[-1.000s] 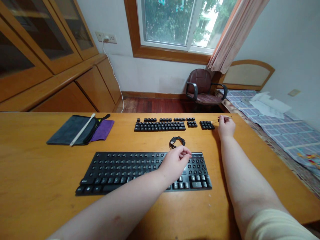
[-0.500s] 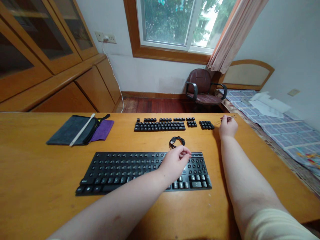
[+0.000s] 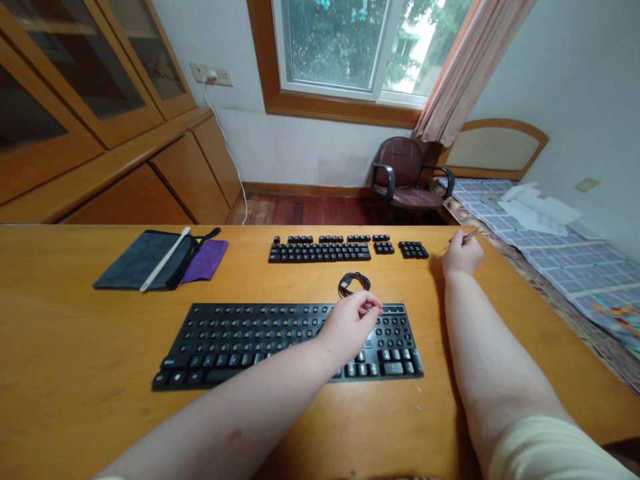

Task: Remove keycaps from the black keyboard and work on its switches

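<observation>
The black keyboard [image 3: 245,340] lies before me, bare switches across its upper rows and keycaps along the lower ones. My left hand [image 3: 354,321] rests over its right part with fingers curled and pinched together; whatever they hold, if anything, is hidden. Out at the far right of the table, my right hand [image 3: 463,255] is closed on a thin wire tool [image 3: 471,235] that looks like a keycap puller. Loose black keycaps [image 3: 320,252] stand in rows behind the keyboard, with a smaller number-pad group [image 3: 413,250] nearest my right hand.
A coiled black cable [image 3: 345,288] lies just behind the keyboard. At the left are a grey pouch [image 3: 133,263], a white stick [image 3: 165,260] and a purple cloth [image 3: 207,261]. Beyond the wooden table [image 3: 75,347] stand a chair [image 3: 403,170] and a bed [image 3: 550,233].
My right hand has shifted slightly to the right and turned, carrying the wire tool away from the number-pad keycaps. My left hand and the keyboard stay put.
</observation>
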The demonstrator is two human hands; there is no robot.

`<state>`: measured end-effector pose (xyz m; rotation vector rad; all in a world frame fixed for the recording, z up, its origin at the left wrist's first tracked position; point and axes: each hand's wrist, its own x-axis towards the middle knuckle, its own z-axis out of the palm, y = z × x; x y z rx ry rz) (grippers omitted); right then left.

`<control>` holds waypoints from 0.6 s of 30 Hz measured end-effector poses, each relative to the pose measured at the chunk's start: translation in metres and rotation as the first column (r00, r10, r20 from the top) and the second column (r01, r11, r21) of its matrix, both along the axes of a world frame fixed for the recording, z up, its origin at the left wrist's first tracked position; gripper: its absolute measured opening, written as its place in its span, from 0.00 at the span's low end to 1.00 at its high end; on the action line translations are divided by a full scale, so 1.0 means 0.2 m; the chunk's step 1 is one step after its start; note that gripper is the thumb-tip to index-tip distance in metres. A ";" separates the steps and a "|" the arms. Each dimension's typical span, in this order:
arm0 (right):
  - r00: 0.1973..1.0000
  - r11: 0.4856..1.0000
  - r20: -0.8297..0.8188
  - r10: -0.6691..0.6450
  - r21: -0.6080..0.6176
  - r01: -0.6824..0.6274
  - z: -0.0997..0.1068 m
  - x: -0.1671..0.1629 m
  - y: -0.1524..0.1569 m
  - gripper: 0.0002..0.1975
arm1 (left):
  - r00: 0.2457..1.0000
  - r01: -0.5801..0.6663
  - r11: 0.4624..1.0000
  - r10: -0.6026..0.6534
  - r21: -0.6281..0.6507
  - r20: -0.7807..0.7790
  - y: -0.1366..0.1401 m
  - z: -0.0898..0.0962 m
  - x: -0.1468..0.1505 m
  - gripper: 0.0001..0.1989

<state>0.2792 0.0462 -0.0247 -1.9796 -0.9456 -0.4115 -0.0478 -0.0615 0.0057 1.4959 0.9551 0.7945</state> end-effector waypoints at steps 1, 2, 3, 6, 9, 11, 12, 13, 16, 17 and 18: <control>1.000 1.000 0.004 -0.015 -0.014 0.015 0.01 -0.01 0.00 0.20 | 1.000 0.000 1.000 0.000 0.002 -0.003 0.00 0.00 0.00 0.06; 1.000 0.999 0.007 -0.021 -0.031 0.021 0.01 -0.02 -0.01 0.19 | 1.000 0.000 1.000 0.000 0.003 -0.006 0.00 0.00 0.00 0.06; 1.000 0.998 0.010 -0.022 -0.052 0.023 0.02 -0.03 -0.01 0.19 | 1.000 0.000 1.000 0.000 0.004 -0.008 0.00 0.00 0.00 0.06; 1.000 0.994 0.011 -0.013 -0.110 0.014 0.03 -0.07 0.00 0.18 | 1.000 0.000 1.000 0.000 0.006 -0.005 0.00 0.01 0.00 0.06; 1.000 0.990 0.014 -0.008 -0.139 0.010 0.03 -0.08 0.00 0.17 | 1.000 0.001 1.000 -0.001 0.009 -0.007 0.00 0.00 0.00 0.06; 1.000 0.989 0.023 -0.007 -0.145 0.010 0.03 -0.08 0.01 0.18 | 1.000 0.002 1.000 -0.002 0.009 -0.008 0.00 0.00 0.00 0.06; 1.000 0.989 0.026 -0.004 -0.145 0.008 0.02 -0.07 0.01 0.18 | 1.000 0.001 1.000 -0.001 0.009 -0.008 0.00 0.01 0.00 0.06; 1.000 0.990 0.028 -0.001 -0.141 0.005 0.02 -0.07 0.01 0.19 | 1.000 0.001 1.000 -0.001 0.008 -0.008 0.00 0.01 0.00 0.06; 0.999 0.993 0.030 0.012 -0.117 -0.009 0.01 -0.06 0.01 0.19 | 1.000 0.002 1.000 -0.001 0.006 -0.014 0.00 0.01 0.00 0.06; 0.999 0.994 0.032 0.015 -0.105 -0.012 0.01 -0.06 0.01 0.19 | 1.000 0.000 1.000 0.000 0.007 -0.016 0.00 0.01 0.00 0.06; 0.999 0.996 0.034 0.014 -0.093 -0.011 0.01 -0.06 0.01 0.19 | 1.000 0.000 1.000 0.000 0.007 -0.018 0.00 0.01 0.00 0.06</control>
